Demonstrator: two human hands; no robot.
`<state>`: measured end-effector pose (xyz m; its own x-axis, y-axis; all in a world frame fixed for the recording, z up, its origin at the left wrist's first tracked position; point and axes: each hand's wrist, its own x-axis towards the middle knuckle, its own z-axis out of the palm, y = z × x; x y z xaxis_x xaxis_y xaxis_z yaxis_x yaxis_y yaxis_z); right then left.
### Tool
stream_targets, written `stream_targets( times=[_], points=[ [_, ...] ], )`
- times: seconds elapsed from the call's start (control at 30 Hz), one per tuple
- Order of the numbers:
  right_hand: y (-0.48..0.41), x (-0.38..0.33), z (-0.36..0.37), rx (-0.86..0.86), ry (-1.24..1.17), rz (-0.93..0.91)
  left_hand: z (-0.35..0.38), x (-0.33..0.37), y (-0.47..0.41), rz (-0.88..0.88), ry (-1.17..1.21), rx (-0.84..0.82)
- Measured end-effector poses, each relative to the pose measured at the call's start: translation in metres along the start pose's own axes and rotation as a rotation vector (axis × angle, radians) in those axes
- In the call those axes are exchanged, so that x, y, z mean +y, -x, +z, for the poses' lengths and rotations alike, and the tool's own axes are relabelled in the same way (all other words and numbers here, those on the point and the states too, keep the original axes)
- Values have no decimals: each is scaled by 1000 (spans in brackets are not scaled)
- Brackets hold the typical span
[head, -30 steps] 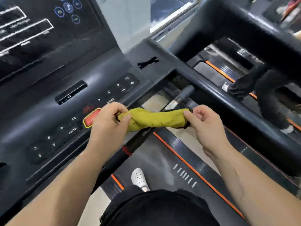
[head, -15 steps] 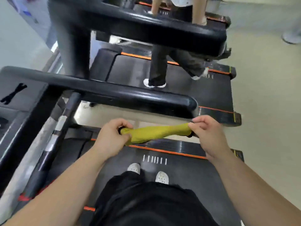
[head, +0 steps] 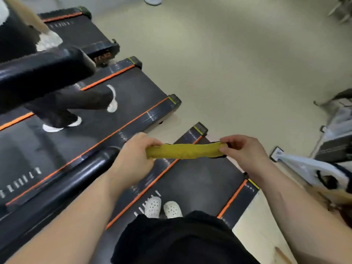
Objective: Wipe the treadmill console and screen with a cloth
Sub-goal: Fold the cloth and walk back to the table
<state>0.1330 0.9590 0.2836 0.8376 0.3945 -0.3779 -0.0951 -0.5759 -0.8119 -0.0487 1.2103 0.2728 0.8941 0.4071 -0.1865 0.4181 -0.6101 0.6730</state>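
A pale gym floor (head: 238, 60) spreads out beyond black treadmill decks edged in orange. Nearest the camera, the wearer's white perforated shoes (head: 162, 209) stand side by side on the treadmill belt (head: 196, 180), below dark shorts. Above the belt, both forearms reach forward and hold a yellow-green cloth (head: 185, 151) rolled into a tight bar — stretched level between the hands, clear of any surface. The left hand (head: 133, 159) is fisted around one end, fingers curled under; the right hand (head: 245, 151) pinches the other end between thumb and bent fingers. A black handrail (head: 62, 180) runs along the left. Farther off, another person's dark-trousered legs and white shoes (head: 76, 121) stride on the neighbouring treadmill (head: 133, 103) — blurred by motion.
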Motion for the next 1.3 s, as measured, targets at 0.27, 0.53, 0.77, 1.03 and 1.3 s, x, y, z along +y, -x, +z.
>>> stream_targets(
  times=[0.27,0.53,0.77,1.03,1.3],
  points=[
    [23,37,-50,212,224,105,22,58,-93,176,-186,-56],
    [13,119,-137,260,342,206,97,143,-163,80,138,-419],
    [-34,171,-253,329,19,270,180,257,-228,-27,305,-418],
    [-91,194,-379,522,-402,213,253,373,-304,43,375,-358],
    [-160,224,-438,681,-678,286,318,437,-405,50,420,-418]
  ],
)
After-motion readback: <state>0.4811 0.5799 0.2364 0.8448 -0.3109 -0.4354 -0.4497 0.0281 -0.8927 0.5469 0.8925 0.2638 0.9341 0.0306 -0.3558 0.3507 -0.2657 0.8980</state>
